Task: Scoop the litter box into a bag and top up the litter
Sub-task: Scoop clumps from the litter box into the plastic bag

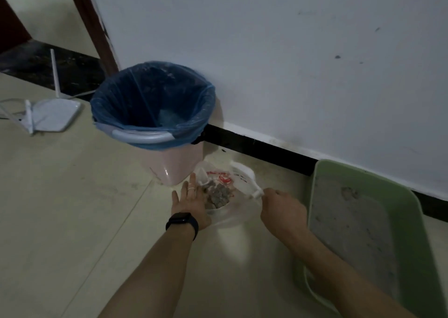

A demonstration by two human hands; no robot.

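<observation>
- A white router (54,115) lies on the floor at far left, well apart from the work.
- The pink bin (179,165) with a blue liner (116,104) stands against the wall, just left of and behind the bag.
- The left hand (191,206) is flat, fingers straight, and rests against the bag's left side without gripping anything.
- The bag (242,174), thin clear plastic with red print, sits on the floor between the hands, near the bin's foot.
  - It looks limp and slick, so it will likely sag around its load and could tear if dragged.
- Grey clumps (219,194) sit heaped in the bag's left part; they probably make it bottom-heavy and crumbly.
- The right hand (282,208) is curled and pinches a twisted white handle at the bag's right edge.
  - The handles seem the best hold, ideally both gathered, with the flat hand supporting underneath.
- The green box (421,245) lies at right by the wall, holding a shallow bed of grey litter (351,232); its rigid rim should take a firm grip.
</observation>
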